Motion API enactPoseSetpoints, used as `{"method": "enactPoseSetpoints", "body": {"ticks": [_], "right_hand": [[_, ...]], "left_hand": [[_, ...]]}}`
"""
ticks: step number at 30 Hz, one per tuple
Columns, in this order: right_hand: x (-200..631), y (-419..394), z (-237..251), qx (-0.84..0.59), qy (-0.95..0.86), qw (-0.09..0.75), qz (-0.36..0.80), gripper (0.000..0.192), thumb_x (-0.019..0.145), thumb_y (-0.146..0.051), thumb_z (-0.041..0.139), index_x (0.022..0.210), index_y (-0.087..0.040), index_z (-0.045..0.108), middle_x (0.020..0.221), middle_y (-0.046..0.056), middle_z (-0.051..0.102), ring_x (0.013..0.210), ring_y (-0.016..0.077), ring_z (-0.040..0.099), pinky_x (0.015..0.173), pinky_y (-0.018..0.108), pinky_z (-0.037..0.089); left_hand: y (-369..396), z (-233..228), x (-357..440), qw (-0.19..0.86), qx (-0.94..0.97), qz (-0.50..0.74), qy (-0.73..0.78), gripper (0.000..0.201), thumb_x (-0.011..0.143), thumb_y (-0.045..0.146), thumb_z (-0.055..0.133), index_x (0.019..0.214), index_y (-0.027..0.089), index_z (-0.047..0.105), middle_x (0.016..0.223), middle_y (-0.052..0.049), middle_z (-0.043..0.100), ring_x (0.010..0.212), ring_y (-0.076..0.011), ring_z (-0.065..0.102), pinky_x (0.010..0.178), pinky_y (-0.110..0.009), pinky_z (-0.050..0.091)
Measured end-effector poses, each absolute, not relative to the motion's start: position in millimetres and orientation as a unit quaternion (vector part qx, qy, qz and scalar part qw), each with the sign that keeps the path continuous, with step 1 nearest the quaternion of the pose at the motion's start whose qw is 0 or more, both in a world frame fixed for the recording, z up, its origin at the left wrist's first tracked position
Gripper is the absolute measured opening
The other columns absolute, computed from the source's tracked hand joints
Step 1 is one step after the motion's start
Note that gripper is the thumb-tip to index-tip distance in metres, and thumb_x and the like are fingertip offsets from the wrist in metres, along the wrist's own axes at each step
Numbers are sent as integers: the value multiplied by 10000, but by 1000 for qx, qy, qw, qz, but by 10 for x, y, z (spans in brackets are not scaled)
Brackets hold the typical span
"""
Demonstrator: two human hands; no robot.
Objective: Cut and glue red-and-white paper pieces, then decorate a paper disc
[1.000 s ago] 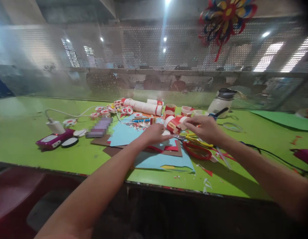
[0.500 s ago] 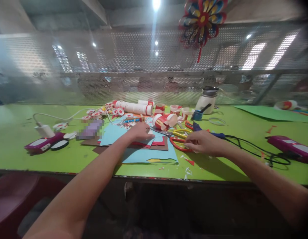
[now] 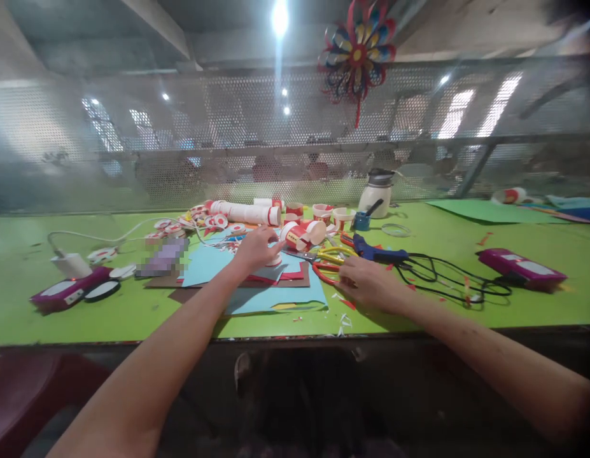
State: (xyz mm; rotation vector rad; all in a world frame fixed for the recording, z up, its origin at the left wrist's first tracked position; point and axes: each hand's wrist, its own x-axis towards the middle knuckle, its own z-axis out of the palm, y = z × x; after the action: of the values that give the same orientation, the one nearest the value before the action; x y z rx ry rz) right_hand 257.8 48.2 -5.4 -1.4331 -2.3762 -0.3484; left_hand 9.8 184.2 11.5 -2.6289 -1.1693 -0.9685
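Observation:
My left hand (image 3: 257, 250) reaches over the stacked light blue paper (image 3: 203, 266), its fingers closed down on a small round white paper piece (image 3: 274, 260) with a red edge. Part of that piece is hidden under the fingers. My right hand (image 3: 368, 284) is closed at the handles of red-handled scissors (image 3: 324, 273), which lie on the table pointing left. The fingertips partly cover the handle. Yellow-handled scissors (image 3: 337, 253) lie just behind them. Red and white paper cups (image 3: 295, 235) lie on their sides beyond my left hand.
A blue glue gun (image 3: 378, 253) with a black cord lies right of the scissors. Behind are a white tube of stacked cups (image 3: 244, 212), a blue jar (image 3: 361, 221) and a pale bottle (image 3: 375, 193). Purple boxes (image 3: 521, 268) lie at both sides. Paper scraps (image 3: 345, 323) dot the front edge.
The view has turned slightly right, so everything sits further left. My left hand stays over the blue paper, with the round piece now showing more. My right hand remains at the red scissor handles.

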Motion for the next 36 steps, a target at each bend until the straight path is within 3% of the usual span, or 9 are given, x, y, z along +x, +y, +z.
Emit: {"method": "enactPoseSetpoints", "body": {"ticks": [5, 8, 13, 17, 21, 24, 28, 32, 36], "right_hand": [[2673, 604, -162, -494, -774, 384, -99, 222, 833, -236, 529, 615, -195, 528, 594, -5, 520, 552, 136, 467, 550, 263, 359], [2779, 606, -143, -531, -662, 507, -150, 242, 830, -266, 539, 600, -194, 543, 572, -10, 520, 515, 128, 455, 541, 263, 369], [2843, 580, -87, -554, -571, 565, -219, 259, 818, -274, 553, 575, -186, 550, 555, 0, 528, 505, 130, 460, 536, 264, 373], [2804, 430, -69, -540, -669, 485, -160, 268, 850, -283, 524, 612, -174, 581, 564, 4, 546, 503, 125, 465, 535, 257, 374], [2734, 127, 3, -513, -812, 264, -87, 258, 882, -309, 509, 747, -150, 663, 678, 60, 612, 645, 170, 549, 599, 271, 403], [2632, -2, 59, -499, -852, 130, -91, 251, 889, -335, 527, 891, -149, 696, 863, 116, 655, 818, 221, 587, 717, 313, 429], [2500, 89, 57, -500, -851, 21, -161, 268, 902, -267, 501, 795, -136, 709, 818, 138, 667, 801, 253, 595, 694, 346, 413], [2455, 270, 12, -505, -846, -1, -171, 246, 878, -151, 490, 756, -134, 704, 759, 126, 672, 712, 226, 590, 629, 328, 385], [2406, 349, -23, -526, -830, 84, -164, 241, 885, -183, 488, 774, -155, 700, 779, 98, 674, 730, 203, 583, 632, 303, 379]], "left_hand": [[1716, 132, 159, 59, -908, -276, -311, 192, 853, 247, 482, 767, 143, 618, 812, -77, 637, 756, -169, 564, 706, -284, 420], [1528, 159, 250, 45, -936, -227, -265, 155, 818, 185, 505, 725, 156, 626, 766, -52, 641, 731, -157, 563, 673, -261, 408], [1258, 83, 392, 3, -967, -146, -207, 120, 796, 249, 555, 762, 166, 634, 792, -41, 625, 697, -143, 545, 608, -242, 381], [1230, 3, 379, -26, -955, -170, -241, 164, 802, 312, 564, 800, 167, 640, 820, -49, 608, 750, -156, 544, 655, -253, 397], [1223, 48, 313, -54, -959, -148, -236, 136, 784, 269, 562, 824, 189, 665, 843, -42, 603, 794, -165, 552, 696, -265, 404], [1207, 90, 294, -52, -960, -138, -236, 152, 782, 263, 561, 853, 204, 682, 861, -40, 605, 817, -171, 559, 702, -264, 407], [1206, 67, 317, 6, -961, -128, -244, 199, 804, 214, 503, 877, 200, 687, 829, -50, 643, 792, -182, 581, 698, -277, 402], [1238, 14, 324, 45, -955, -136, -258, 236, 797, 162, 449, 866, 190, 673, 814, -62, 678, 760, -188, 594, 682, -286, 395], [1288, -16, 299, 37, -945, -157, -286, 176, 754, 155, 470, 765, 180, 643, 735, -48, 669, 671, -167, 572, 609, -269, 368]]}}
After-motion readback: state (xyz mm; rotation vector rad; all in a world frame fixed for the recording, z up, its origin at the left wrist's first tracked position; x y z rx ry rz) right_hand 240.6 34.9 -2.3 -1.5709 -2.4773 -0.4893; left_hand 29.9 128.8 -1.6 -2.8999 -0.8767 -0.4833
